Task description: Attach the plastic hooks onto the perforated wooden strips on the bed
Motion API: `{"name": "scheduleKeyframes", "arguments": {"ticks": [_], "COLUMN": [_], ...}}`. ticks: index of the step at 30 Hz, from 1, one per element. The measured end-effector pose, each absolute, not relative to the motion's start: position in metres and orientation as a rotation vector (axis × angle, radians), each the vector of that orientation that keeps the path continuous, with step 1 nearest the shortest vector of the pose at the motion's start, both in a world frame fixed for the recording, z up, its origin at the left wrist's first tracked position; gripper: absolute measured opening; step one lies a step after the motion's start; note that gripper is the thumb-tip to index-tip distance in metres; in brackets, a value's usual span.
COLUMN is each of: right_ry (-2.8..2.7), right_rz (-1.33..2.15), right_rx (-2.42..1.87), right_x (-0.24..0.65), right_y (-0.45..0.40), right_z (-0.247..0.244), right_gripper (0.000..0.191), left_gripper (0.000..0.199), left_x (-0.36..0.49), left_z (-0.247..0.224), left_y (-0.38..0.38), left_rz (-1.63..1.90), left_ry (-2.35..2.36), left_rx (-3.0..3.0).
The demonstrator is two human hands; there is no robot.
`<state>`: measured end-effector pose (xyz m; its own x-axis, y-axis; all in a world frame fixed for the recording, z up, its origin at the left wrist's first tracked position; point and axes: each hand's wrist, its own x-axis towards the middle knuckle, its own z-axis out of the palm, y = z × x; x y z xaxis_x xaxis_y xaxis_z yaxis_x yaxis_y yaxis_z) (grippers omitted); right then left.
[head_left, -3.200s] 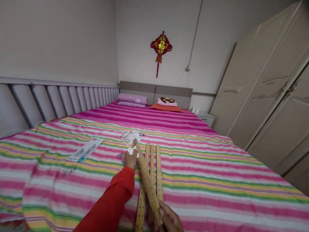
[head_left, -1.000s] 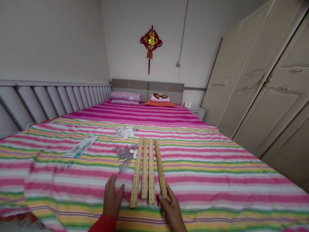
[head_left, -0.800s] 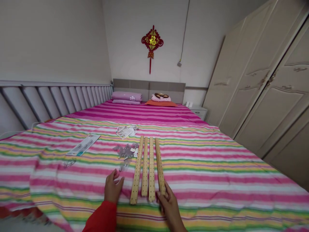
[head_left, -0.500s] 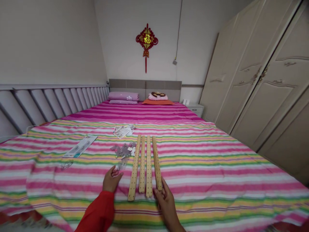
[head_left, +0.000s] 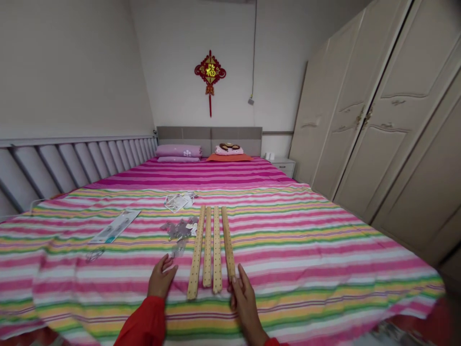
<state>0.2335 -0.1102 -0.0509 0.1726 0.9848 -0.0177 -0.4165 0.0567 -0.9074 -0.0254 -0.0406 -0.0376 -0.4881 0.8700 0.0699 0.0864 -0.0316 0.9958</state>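
Several long wooden strips (head_left: 217,250) with rows of small dark holes lie side by side on the striped bedspread, pointing away from me. My right hand (head_left: 244,298) grips the near end of the rightmost strip (head_left: 227,238), its thumb over the end and its fingers along the right side. My left hand (head_left: 161,278) hovers at or rests on the cloth left of the strips, thumb and fingers apart, with nothing in it. Just beyond its fingertips is a clear plastic bag (head_left: 179,248). More clear bags of small metal parts (head_left: 180,229) lie past that one.
Farther left are a flat blister pack (head_left: 117,226) and some thin wire-like pieces (head_left: 95,254). Paper and small packets (head_left: 179,202) lie beyond the bags. Pillows (head_left: 179,151) stand at the headboard (head_left: 183,133). A rail (head_left: 82,154) runs along the left, wardrobes (head_left: 360,144) along the right.
My right hand has closed its thumb over the near end of the rightmost strip. The whole view has shifted a little; my left hand stays beside the plastic bag.
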Motion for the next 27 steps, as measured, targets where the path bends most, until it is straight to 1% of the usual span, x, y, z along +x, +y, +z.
{"name": "scheduleKeyframes", "arguments": {"ticks": [3, 10, 18, 27], "right_ry": [-0.724, -0.678, -0.718, -0.705], "right_rz": [1.247, 1.252, 1.28, 1.3], "right_rx": [-0.947, -0.961, -0.983, -0.975], "right_x": [0.2331, 0.2356, 0.2399, 0.2398], "right_y": [-0.111, -0.1117, -0.1058, -0.1093], "right_z": [-0.0496, -0.0498, -0.0567, -0.0579], "right_gripper": [0.086, 0.087, 0.091, 0.081], "left_gripper": [0.059, 0.069, 0.074, 0.07], "left_x": [-0.0276, -0.0349, -0.0311, -0.0282], "left_z": [-0.0392, -0.0467, -0.0388, -0.0424], "left_y": [-0.0406, -0.041, -0.0452, -0.0465], "left_rz": [1.596, 1.618, 1.64, 1.655], "left_ry": [1.584, 1.51, 1.505, 1.542], "left_rx": [1.017, 1.002, 0.958, 0.946]}}
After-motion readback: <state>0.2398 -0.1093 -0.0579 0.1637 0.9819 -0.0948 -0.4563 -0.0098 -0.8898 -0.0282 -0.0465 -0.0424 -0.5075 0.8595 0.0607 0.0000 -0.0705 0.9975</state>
